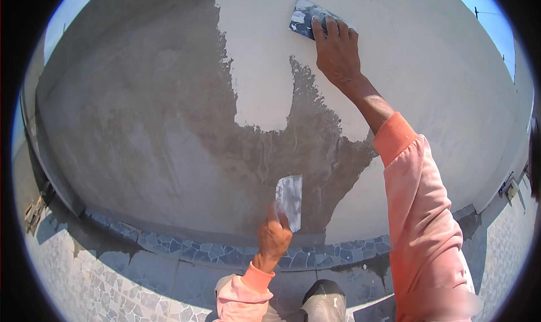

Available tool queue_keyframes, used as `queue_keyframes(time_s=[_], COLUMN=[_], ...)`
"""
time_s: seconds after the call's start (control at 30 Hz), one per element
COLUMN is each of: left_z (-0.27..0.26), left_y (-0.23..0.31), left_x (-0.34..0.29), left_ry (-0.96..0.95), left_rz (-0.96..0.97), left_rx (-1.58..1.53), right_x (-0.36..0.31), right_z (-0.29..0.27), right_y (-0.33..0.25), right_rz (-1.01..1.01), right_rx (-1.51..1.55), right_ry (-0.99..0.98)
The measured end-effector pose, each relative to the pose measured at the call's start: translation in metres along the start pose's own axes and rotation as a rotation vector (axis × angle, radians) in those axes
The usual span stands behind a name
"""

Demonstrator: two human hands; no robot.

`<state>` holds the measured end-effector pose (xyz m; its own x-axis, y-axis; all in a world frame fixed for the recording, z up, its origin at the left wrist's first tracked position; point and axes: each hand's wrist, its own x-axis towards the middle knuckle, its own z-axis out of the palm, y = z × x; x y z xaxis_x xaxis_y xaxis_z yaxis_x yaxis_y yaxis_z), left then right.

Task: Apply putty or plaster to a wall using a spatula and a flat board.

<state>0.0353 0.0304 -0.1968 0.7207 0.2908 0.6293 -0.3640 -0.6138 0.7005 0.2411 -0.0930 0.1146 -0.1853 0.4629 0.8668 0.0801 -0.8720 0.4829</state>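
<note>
High on the wall, my right hand (338,54) grips a rectangular plastering trowel (302,16), its blade smeared with white and lying against or very near the pale coat (262,85). Lower down, my left hand (274,236) is closed around the handle of a second flat blade, a trowel (290,199) covered in whitish paste. This one is held upright in front of the wall; whether it touches the surface I cannot tell. The bare grey wall (141,102) fills the left side and dips below the pale coat, whose lower edge is ragged. Both handles are mostly hidden by my fingers.
Along the wall's foot runs a strip of blue-grey stone-pattern tile (208,253). Paving (124,291) with a similar pattern covers the ground. My knees (326,302) show at the bottom. A small box-like object (510,190) stands at the far right, with clutter (35,214) at the left.
</note>
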Motion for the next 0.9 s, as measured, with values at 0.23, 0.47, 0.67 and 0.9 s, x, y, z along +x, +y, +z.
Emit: queue_keyframes(time_s=[0.23,0.47,0.67,0.9], left_z=[-0.006,-0.008,-0.002,0.013], left_y=[0.001,-0.020,-0.029,0.000], left_x=[0.008,0.016,0.028,0.005], left_ry=[0.114,0.274,0.153,-0.277], left_rz=[0.002,-0.144,-0.581,-0.958], left_rx=[-0.096,-0.298,-0.822,-1.128], right_x=[-0.107,-0.182,-0.186,-0.228], right_z=[-0.039,-0.078,-0.153,-0.218], right_y=[-0.067,-0.097,-0.073,-0.065], right_rz=[-0.165,-0.162,0.950,0.756], right_rx=[0.157,0.414,1.295,1.489], right_ry=[-0.166,-0.383,-0.817,-0.655])
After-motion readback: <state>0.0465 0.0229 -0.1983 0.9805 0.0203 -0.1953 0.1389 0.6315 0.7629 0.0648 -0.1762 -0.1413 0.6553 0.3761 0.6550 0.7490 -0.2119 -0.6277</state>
